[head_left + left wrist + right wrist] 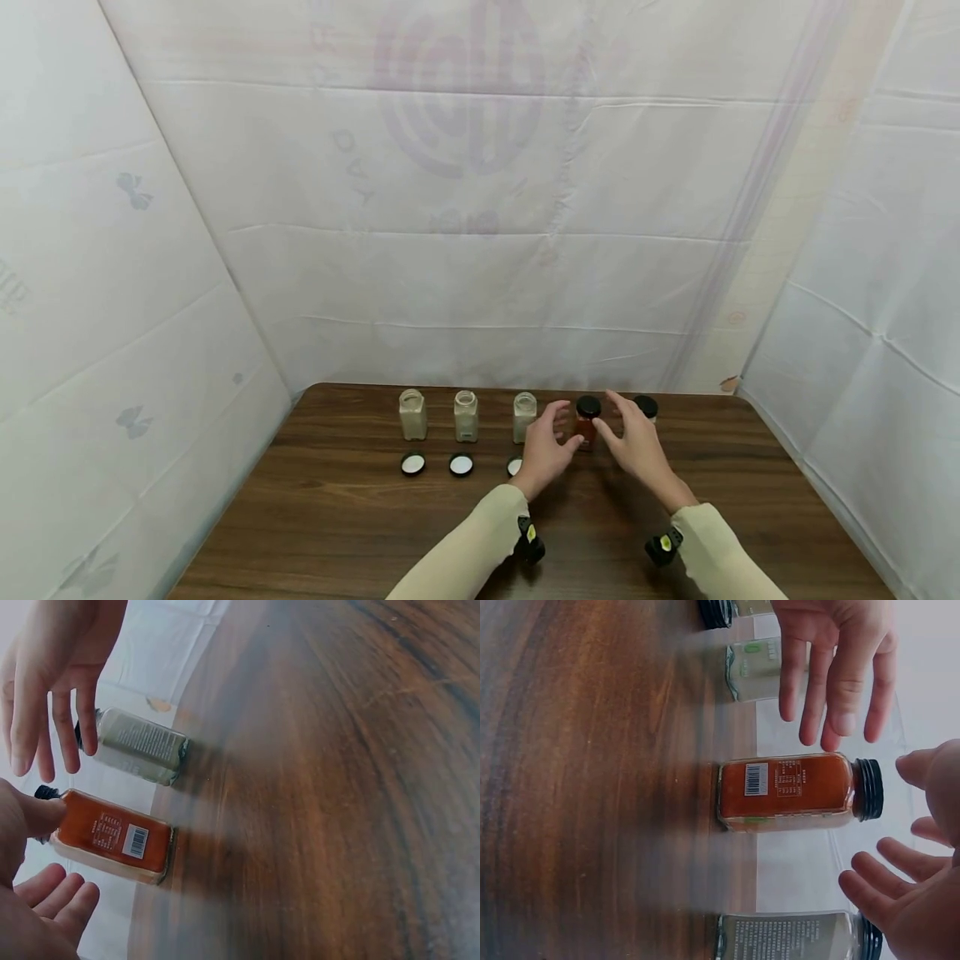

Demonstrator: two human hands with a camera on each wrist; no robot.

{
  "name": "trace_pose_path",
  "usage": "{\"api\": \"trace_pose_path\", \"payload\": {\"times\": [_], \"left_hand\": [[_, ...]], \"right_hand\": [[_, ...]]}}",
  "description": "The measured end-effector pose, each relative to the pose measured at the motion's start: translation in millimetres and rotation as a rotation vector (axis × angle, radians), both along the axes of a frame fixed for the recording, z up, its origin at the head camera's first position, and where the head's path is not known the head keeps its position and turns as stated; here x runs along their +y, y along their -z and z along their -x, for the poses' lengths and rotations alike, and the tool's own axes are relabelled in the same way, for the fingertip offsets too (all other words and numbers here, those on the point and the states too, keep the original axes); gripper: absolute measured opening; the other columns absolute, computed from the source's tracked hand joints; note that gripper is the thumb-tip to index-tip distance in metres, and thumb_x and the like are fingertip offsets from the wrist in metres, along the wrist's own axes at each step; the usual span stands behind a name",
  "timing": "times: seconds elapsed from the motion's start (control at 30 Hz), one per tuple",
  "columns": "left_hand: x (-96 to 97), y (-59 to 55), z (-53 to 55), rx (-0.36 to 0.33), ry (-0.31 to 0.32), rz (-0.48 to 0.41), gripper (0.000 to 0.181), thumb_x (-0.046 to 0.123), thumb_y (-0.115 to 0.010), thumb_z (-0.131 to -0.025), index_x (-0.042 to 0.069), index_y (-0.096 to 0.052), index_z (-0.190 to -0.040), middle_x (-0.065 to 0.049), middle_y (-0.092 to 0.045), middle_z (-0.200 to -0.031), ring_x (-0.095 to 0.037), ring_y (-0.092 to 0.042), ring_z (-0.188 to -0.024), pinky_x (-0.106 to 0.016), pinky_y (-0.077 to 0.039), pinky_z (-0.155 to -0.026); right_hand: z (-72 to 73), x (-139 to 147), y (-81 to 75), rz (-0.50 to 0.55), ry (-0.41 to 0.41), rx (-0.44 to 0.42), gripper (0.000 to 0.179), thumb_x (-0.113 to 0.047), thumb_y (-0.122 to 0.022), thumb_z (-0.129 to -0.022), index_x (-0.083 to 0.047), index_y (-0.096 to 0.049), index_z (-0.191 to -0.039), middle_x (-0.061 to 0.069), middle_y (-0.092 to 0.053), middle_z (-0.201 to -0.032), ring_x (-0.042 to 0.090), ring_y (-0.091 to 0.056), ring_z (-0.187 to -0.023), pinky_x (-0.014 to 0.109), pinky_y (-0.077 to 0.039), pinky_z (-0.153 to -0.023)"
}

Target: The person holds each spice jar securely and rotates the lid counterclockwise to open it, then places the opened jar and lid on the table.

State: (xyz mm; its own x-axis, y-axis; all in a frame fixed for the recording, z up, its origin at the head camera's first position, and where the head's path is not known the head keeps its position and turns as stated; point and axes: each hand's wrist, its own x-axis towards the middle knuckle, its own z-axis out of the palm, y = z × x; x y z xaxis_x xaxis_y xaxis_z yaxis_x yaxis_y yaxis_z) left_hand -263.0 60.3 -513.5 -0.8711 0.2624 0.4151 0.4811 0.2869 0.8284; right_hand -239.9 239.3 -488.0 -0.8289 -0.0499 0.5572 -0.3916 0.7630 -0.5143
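Note:
A glass jar of red-orange spice [584, 431] with a black lid [868, 790] stands upright on the wooden table. My left hand [547, 447] is on its left side, fingers spread and loosely bent. On the other side is my right hand [640, 442], also spread, with its thumb toward the jar. In the right wrist view, a gap shows between the fingers and the jar. The left thumb overlaps the lid area in the left wrist view; I cannot tell whether it touches. Behind the right hand stands another black-lidded jar [142, 745], with pale contents.
To the left stand uncapped glass jars of pale powder: one far left [412, 416], one in the middle [466, 417], one near the left hand [523, 416]. Black lids [412, 464] lie white side up in front of them. White sheeting [480, 275] hangs behind the table [337, 517].

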Motion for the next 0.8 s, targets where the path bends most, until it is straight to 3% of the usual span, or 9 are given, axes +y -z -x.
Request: {"api": "trace_pose_path", "payload": {"times": [0.17, 0.4, 0.6, 0.8], "left_hand": [[1.0, 0.2, 0.8, -0.065, 0.013, 0.016, 0.059, 0.004, -0.075, -0.093, 0.005, -0.049, -0.146, -0.019, -0.059, -0.141, -0.036, -0.061, -0.126, -0.045, -0.055, -0.098], [5.4, -0.8, 1.3, -0.118, 0.045, 0.037, 0.066, 0.009, -0.076, -0.094, 0.006, -0.043, -0.152, -0.019, -0.051, -0.15, -0.036, -0.055, -0.134, -0.047, -0.05, -0.105], [7.0, 5.3, 3.7, -0.164, 0.036, 0.04, 0.068, 0.009, -0.077, -0.093, 0.006, -0.043, -0.152, -0.018, -0.051, -0.151, -0.035, -0.053, -0.136, -0.046, -0.048, -0.107], [11.3, 7.8, 11.6, -0.168, 0.021, 0.066, 0.069, 0.011, -0.079, -0.092, 0.009, -0.044, -0.152, -0.013, -0.054, -0.149, -0.029, -0.055, -0.134, -0.041, -0.049, -0.106]], "right_hand": [[2.4, -1.9, -0.8, -0.003, -0.02, -0.07, 0.057, -0.01, -0.073, -0.096, 0.008, -0.049, -0.144, 0.03, -0.06, -0.132, 0.045, -0.063, -0.114, 0.056, -0.056, -0.087], [5.2, -2.3, -1.2, -0.013, -0.022, -0.096, 0.06, -0.012, -0.072, -0.097, 0.01, -0.046, -0.146, 0.03, -0.06, -0.132, 0.044, -0.063, -0.114, 0.056, -0.055, -0.089], [6.5, -5.4, 0.6, -0.001, -0.034, -0.127, 0.061, -0.014, -0.072, -0.098, 0.011, -0.045, -0.147, 0.032, -0.058, -0.134, 0.047, -0.062, -0.116, 0.057, -0.054, -0.092], [10.6, -5.5, 0.6, 0.003, -0.032, -0.147, 0.062, -0.016, -0.071, -0.099, 0.009, -0.044, -0.148, 0.032, -0.057, -0.135, 0.046, -0.062, -0.116, 0.058, -0.054, -0.092]]}}
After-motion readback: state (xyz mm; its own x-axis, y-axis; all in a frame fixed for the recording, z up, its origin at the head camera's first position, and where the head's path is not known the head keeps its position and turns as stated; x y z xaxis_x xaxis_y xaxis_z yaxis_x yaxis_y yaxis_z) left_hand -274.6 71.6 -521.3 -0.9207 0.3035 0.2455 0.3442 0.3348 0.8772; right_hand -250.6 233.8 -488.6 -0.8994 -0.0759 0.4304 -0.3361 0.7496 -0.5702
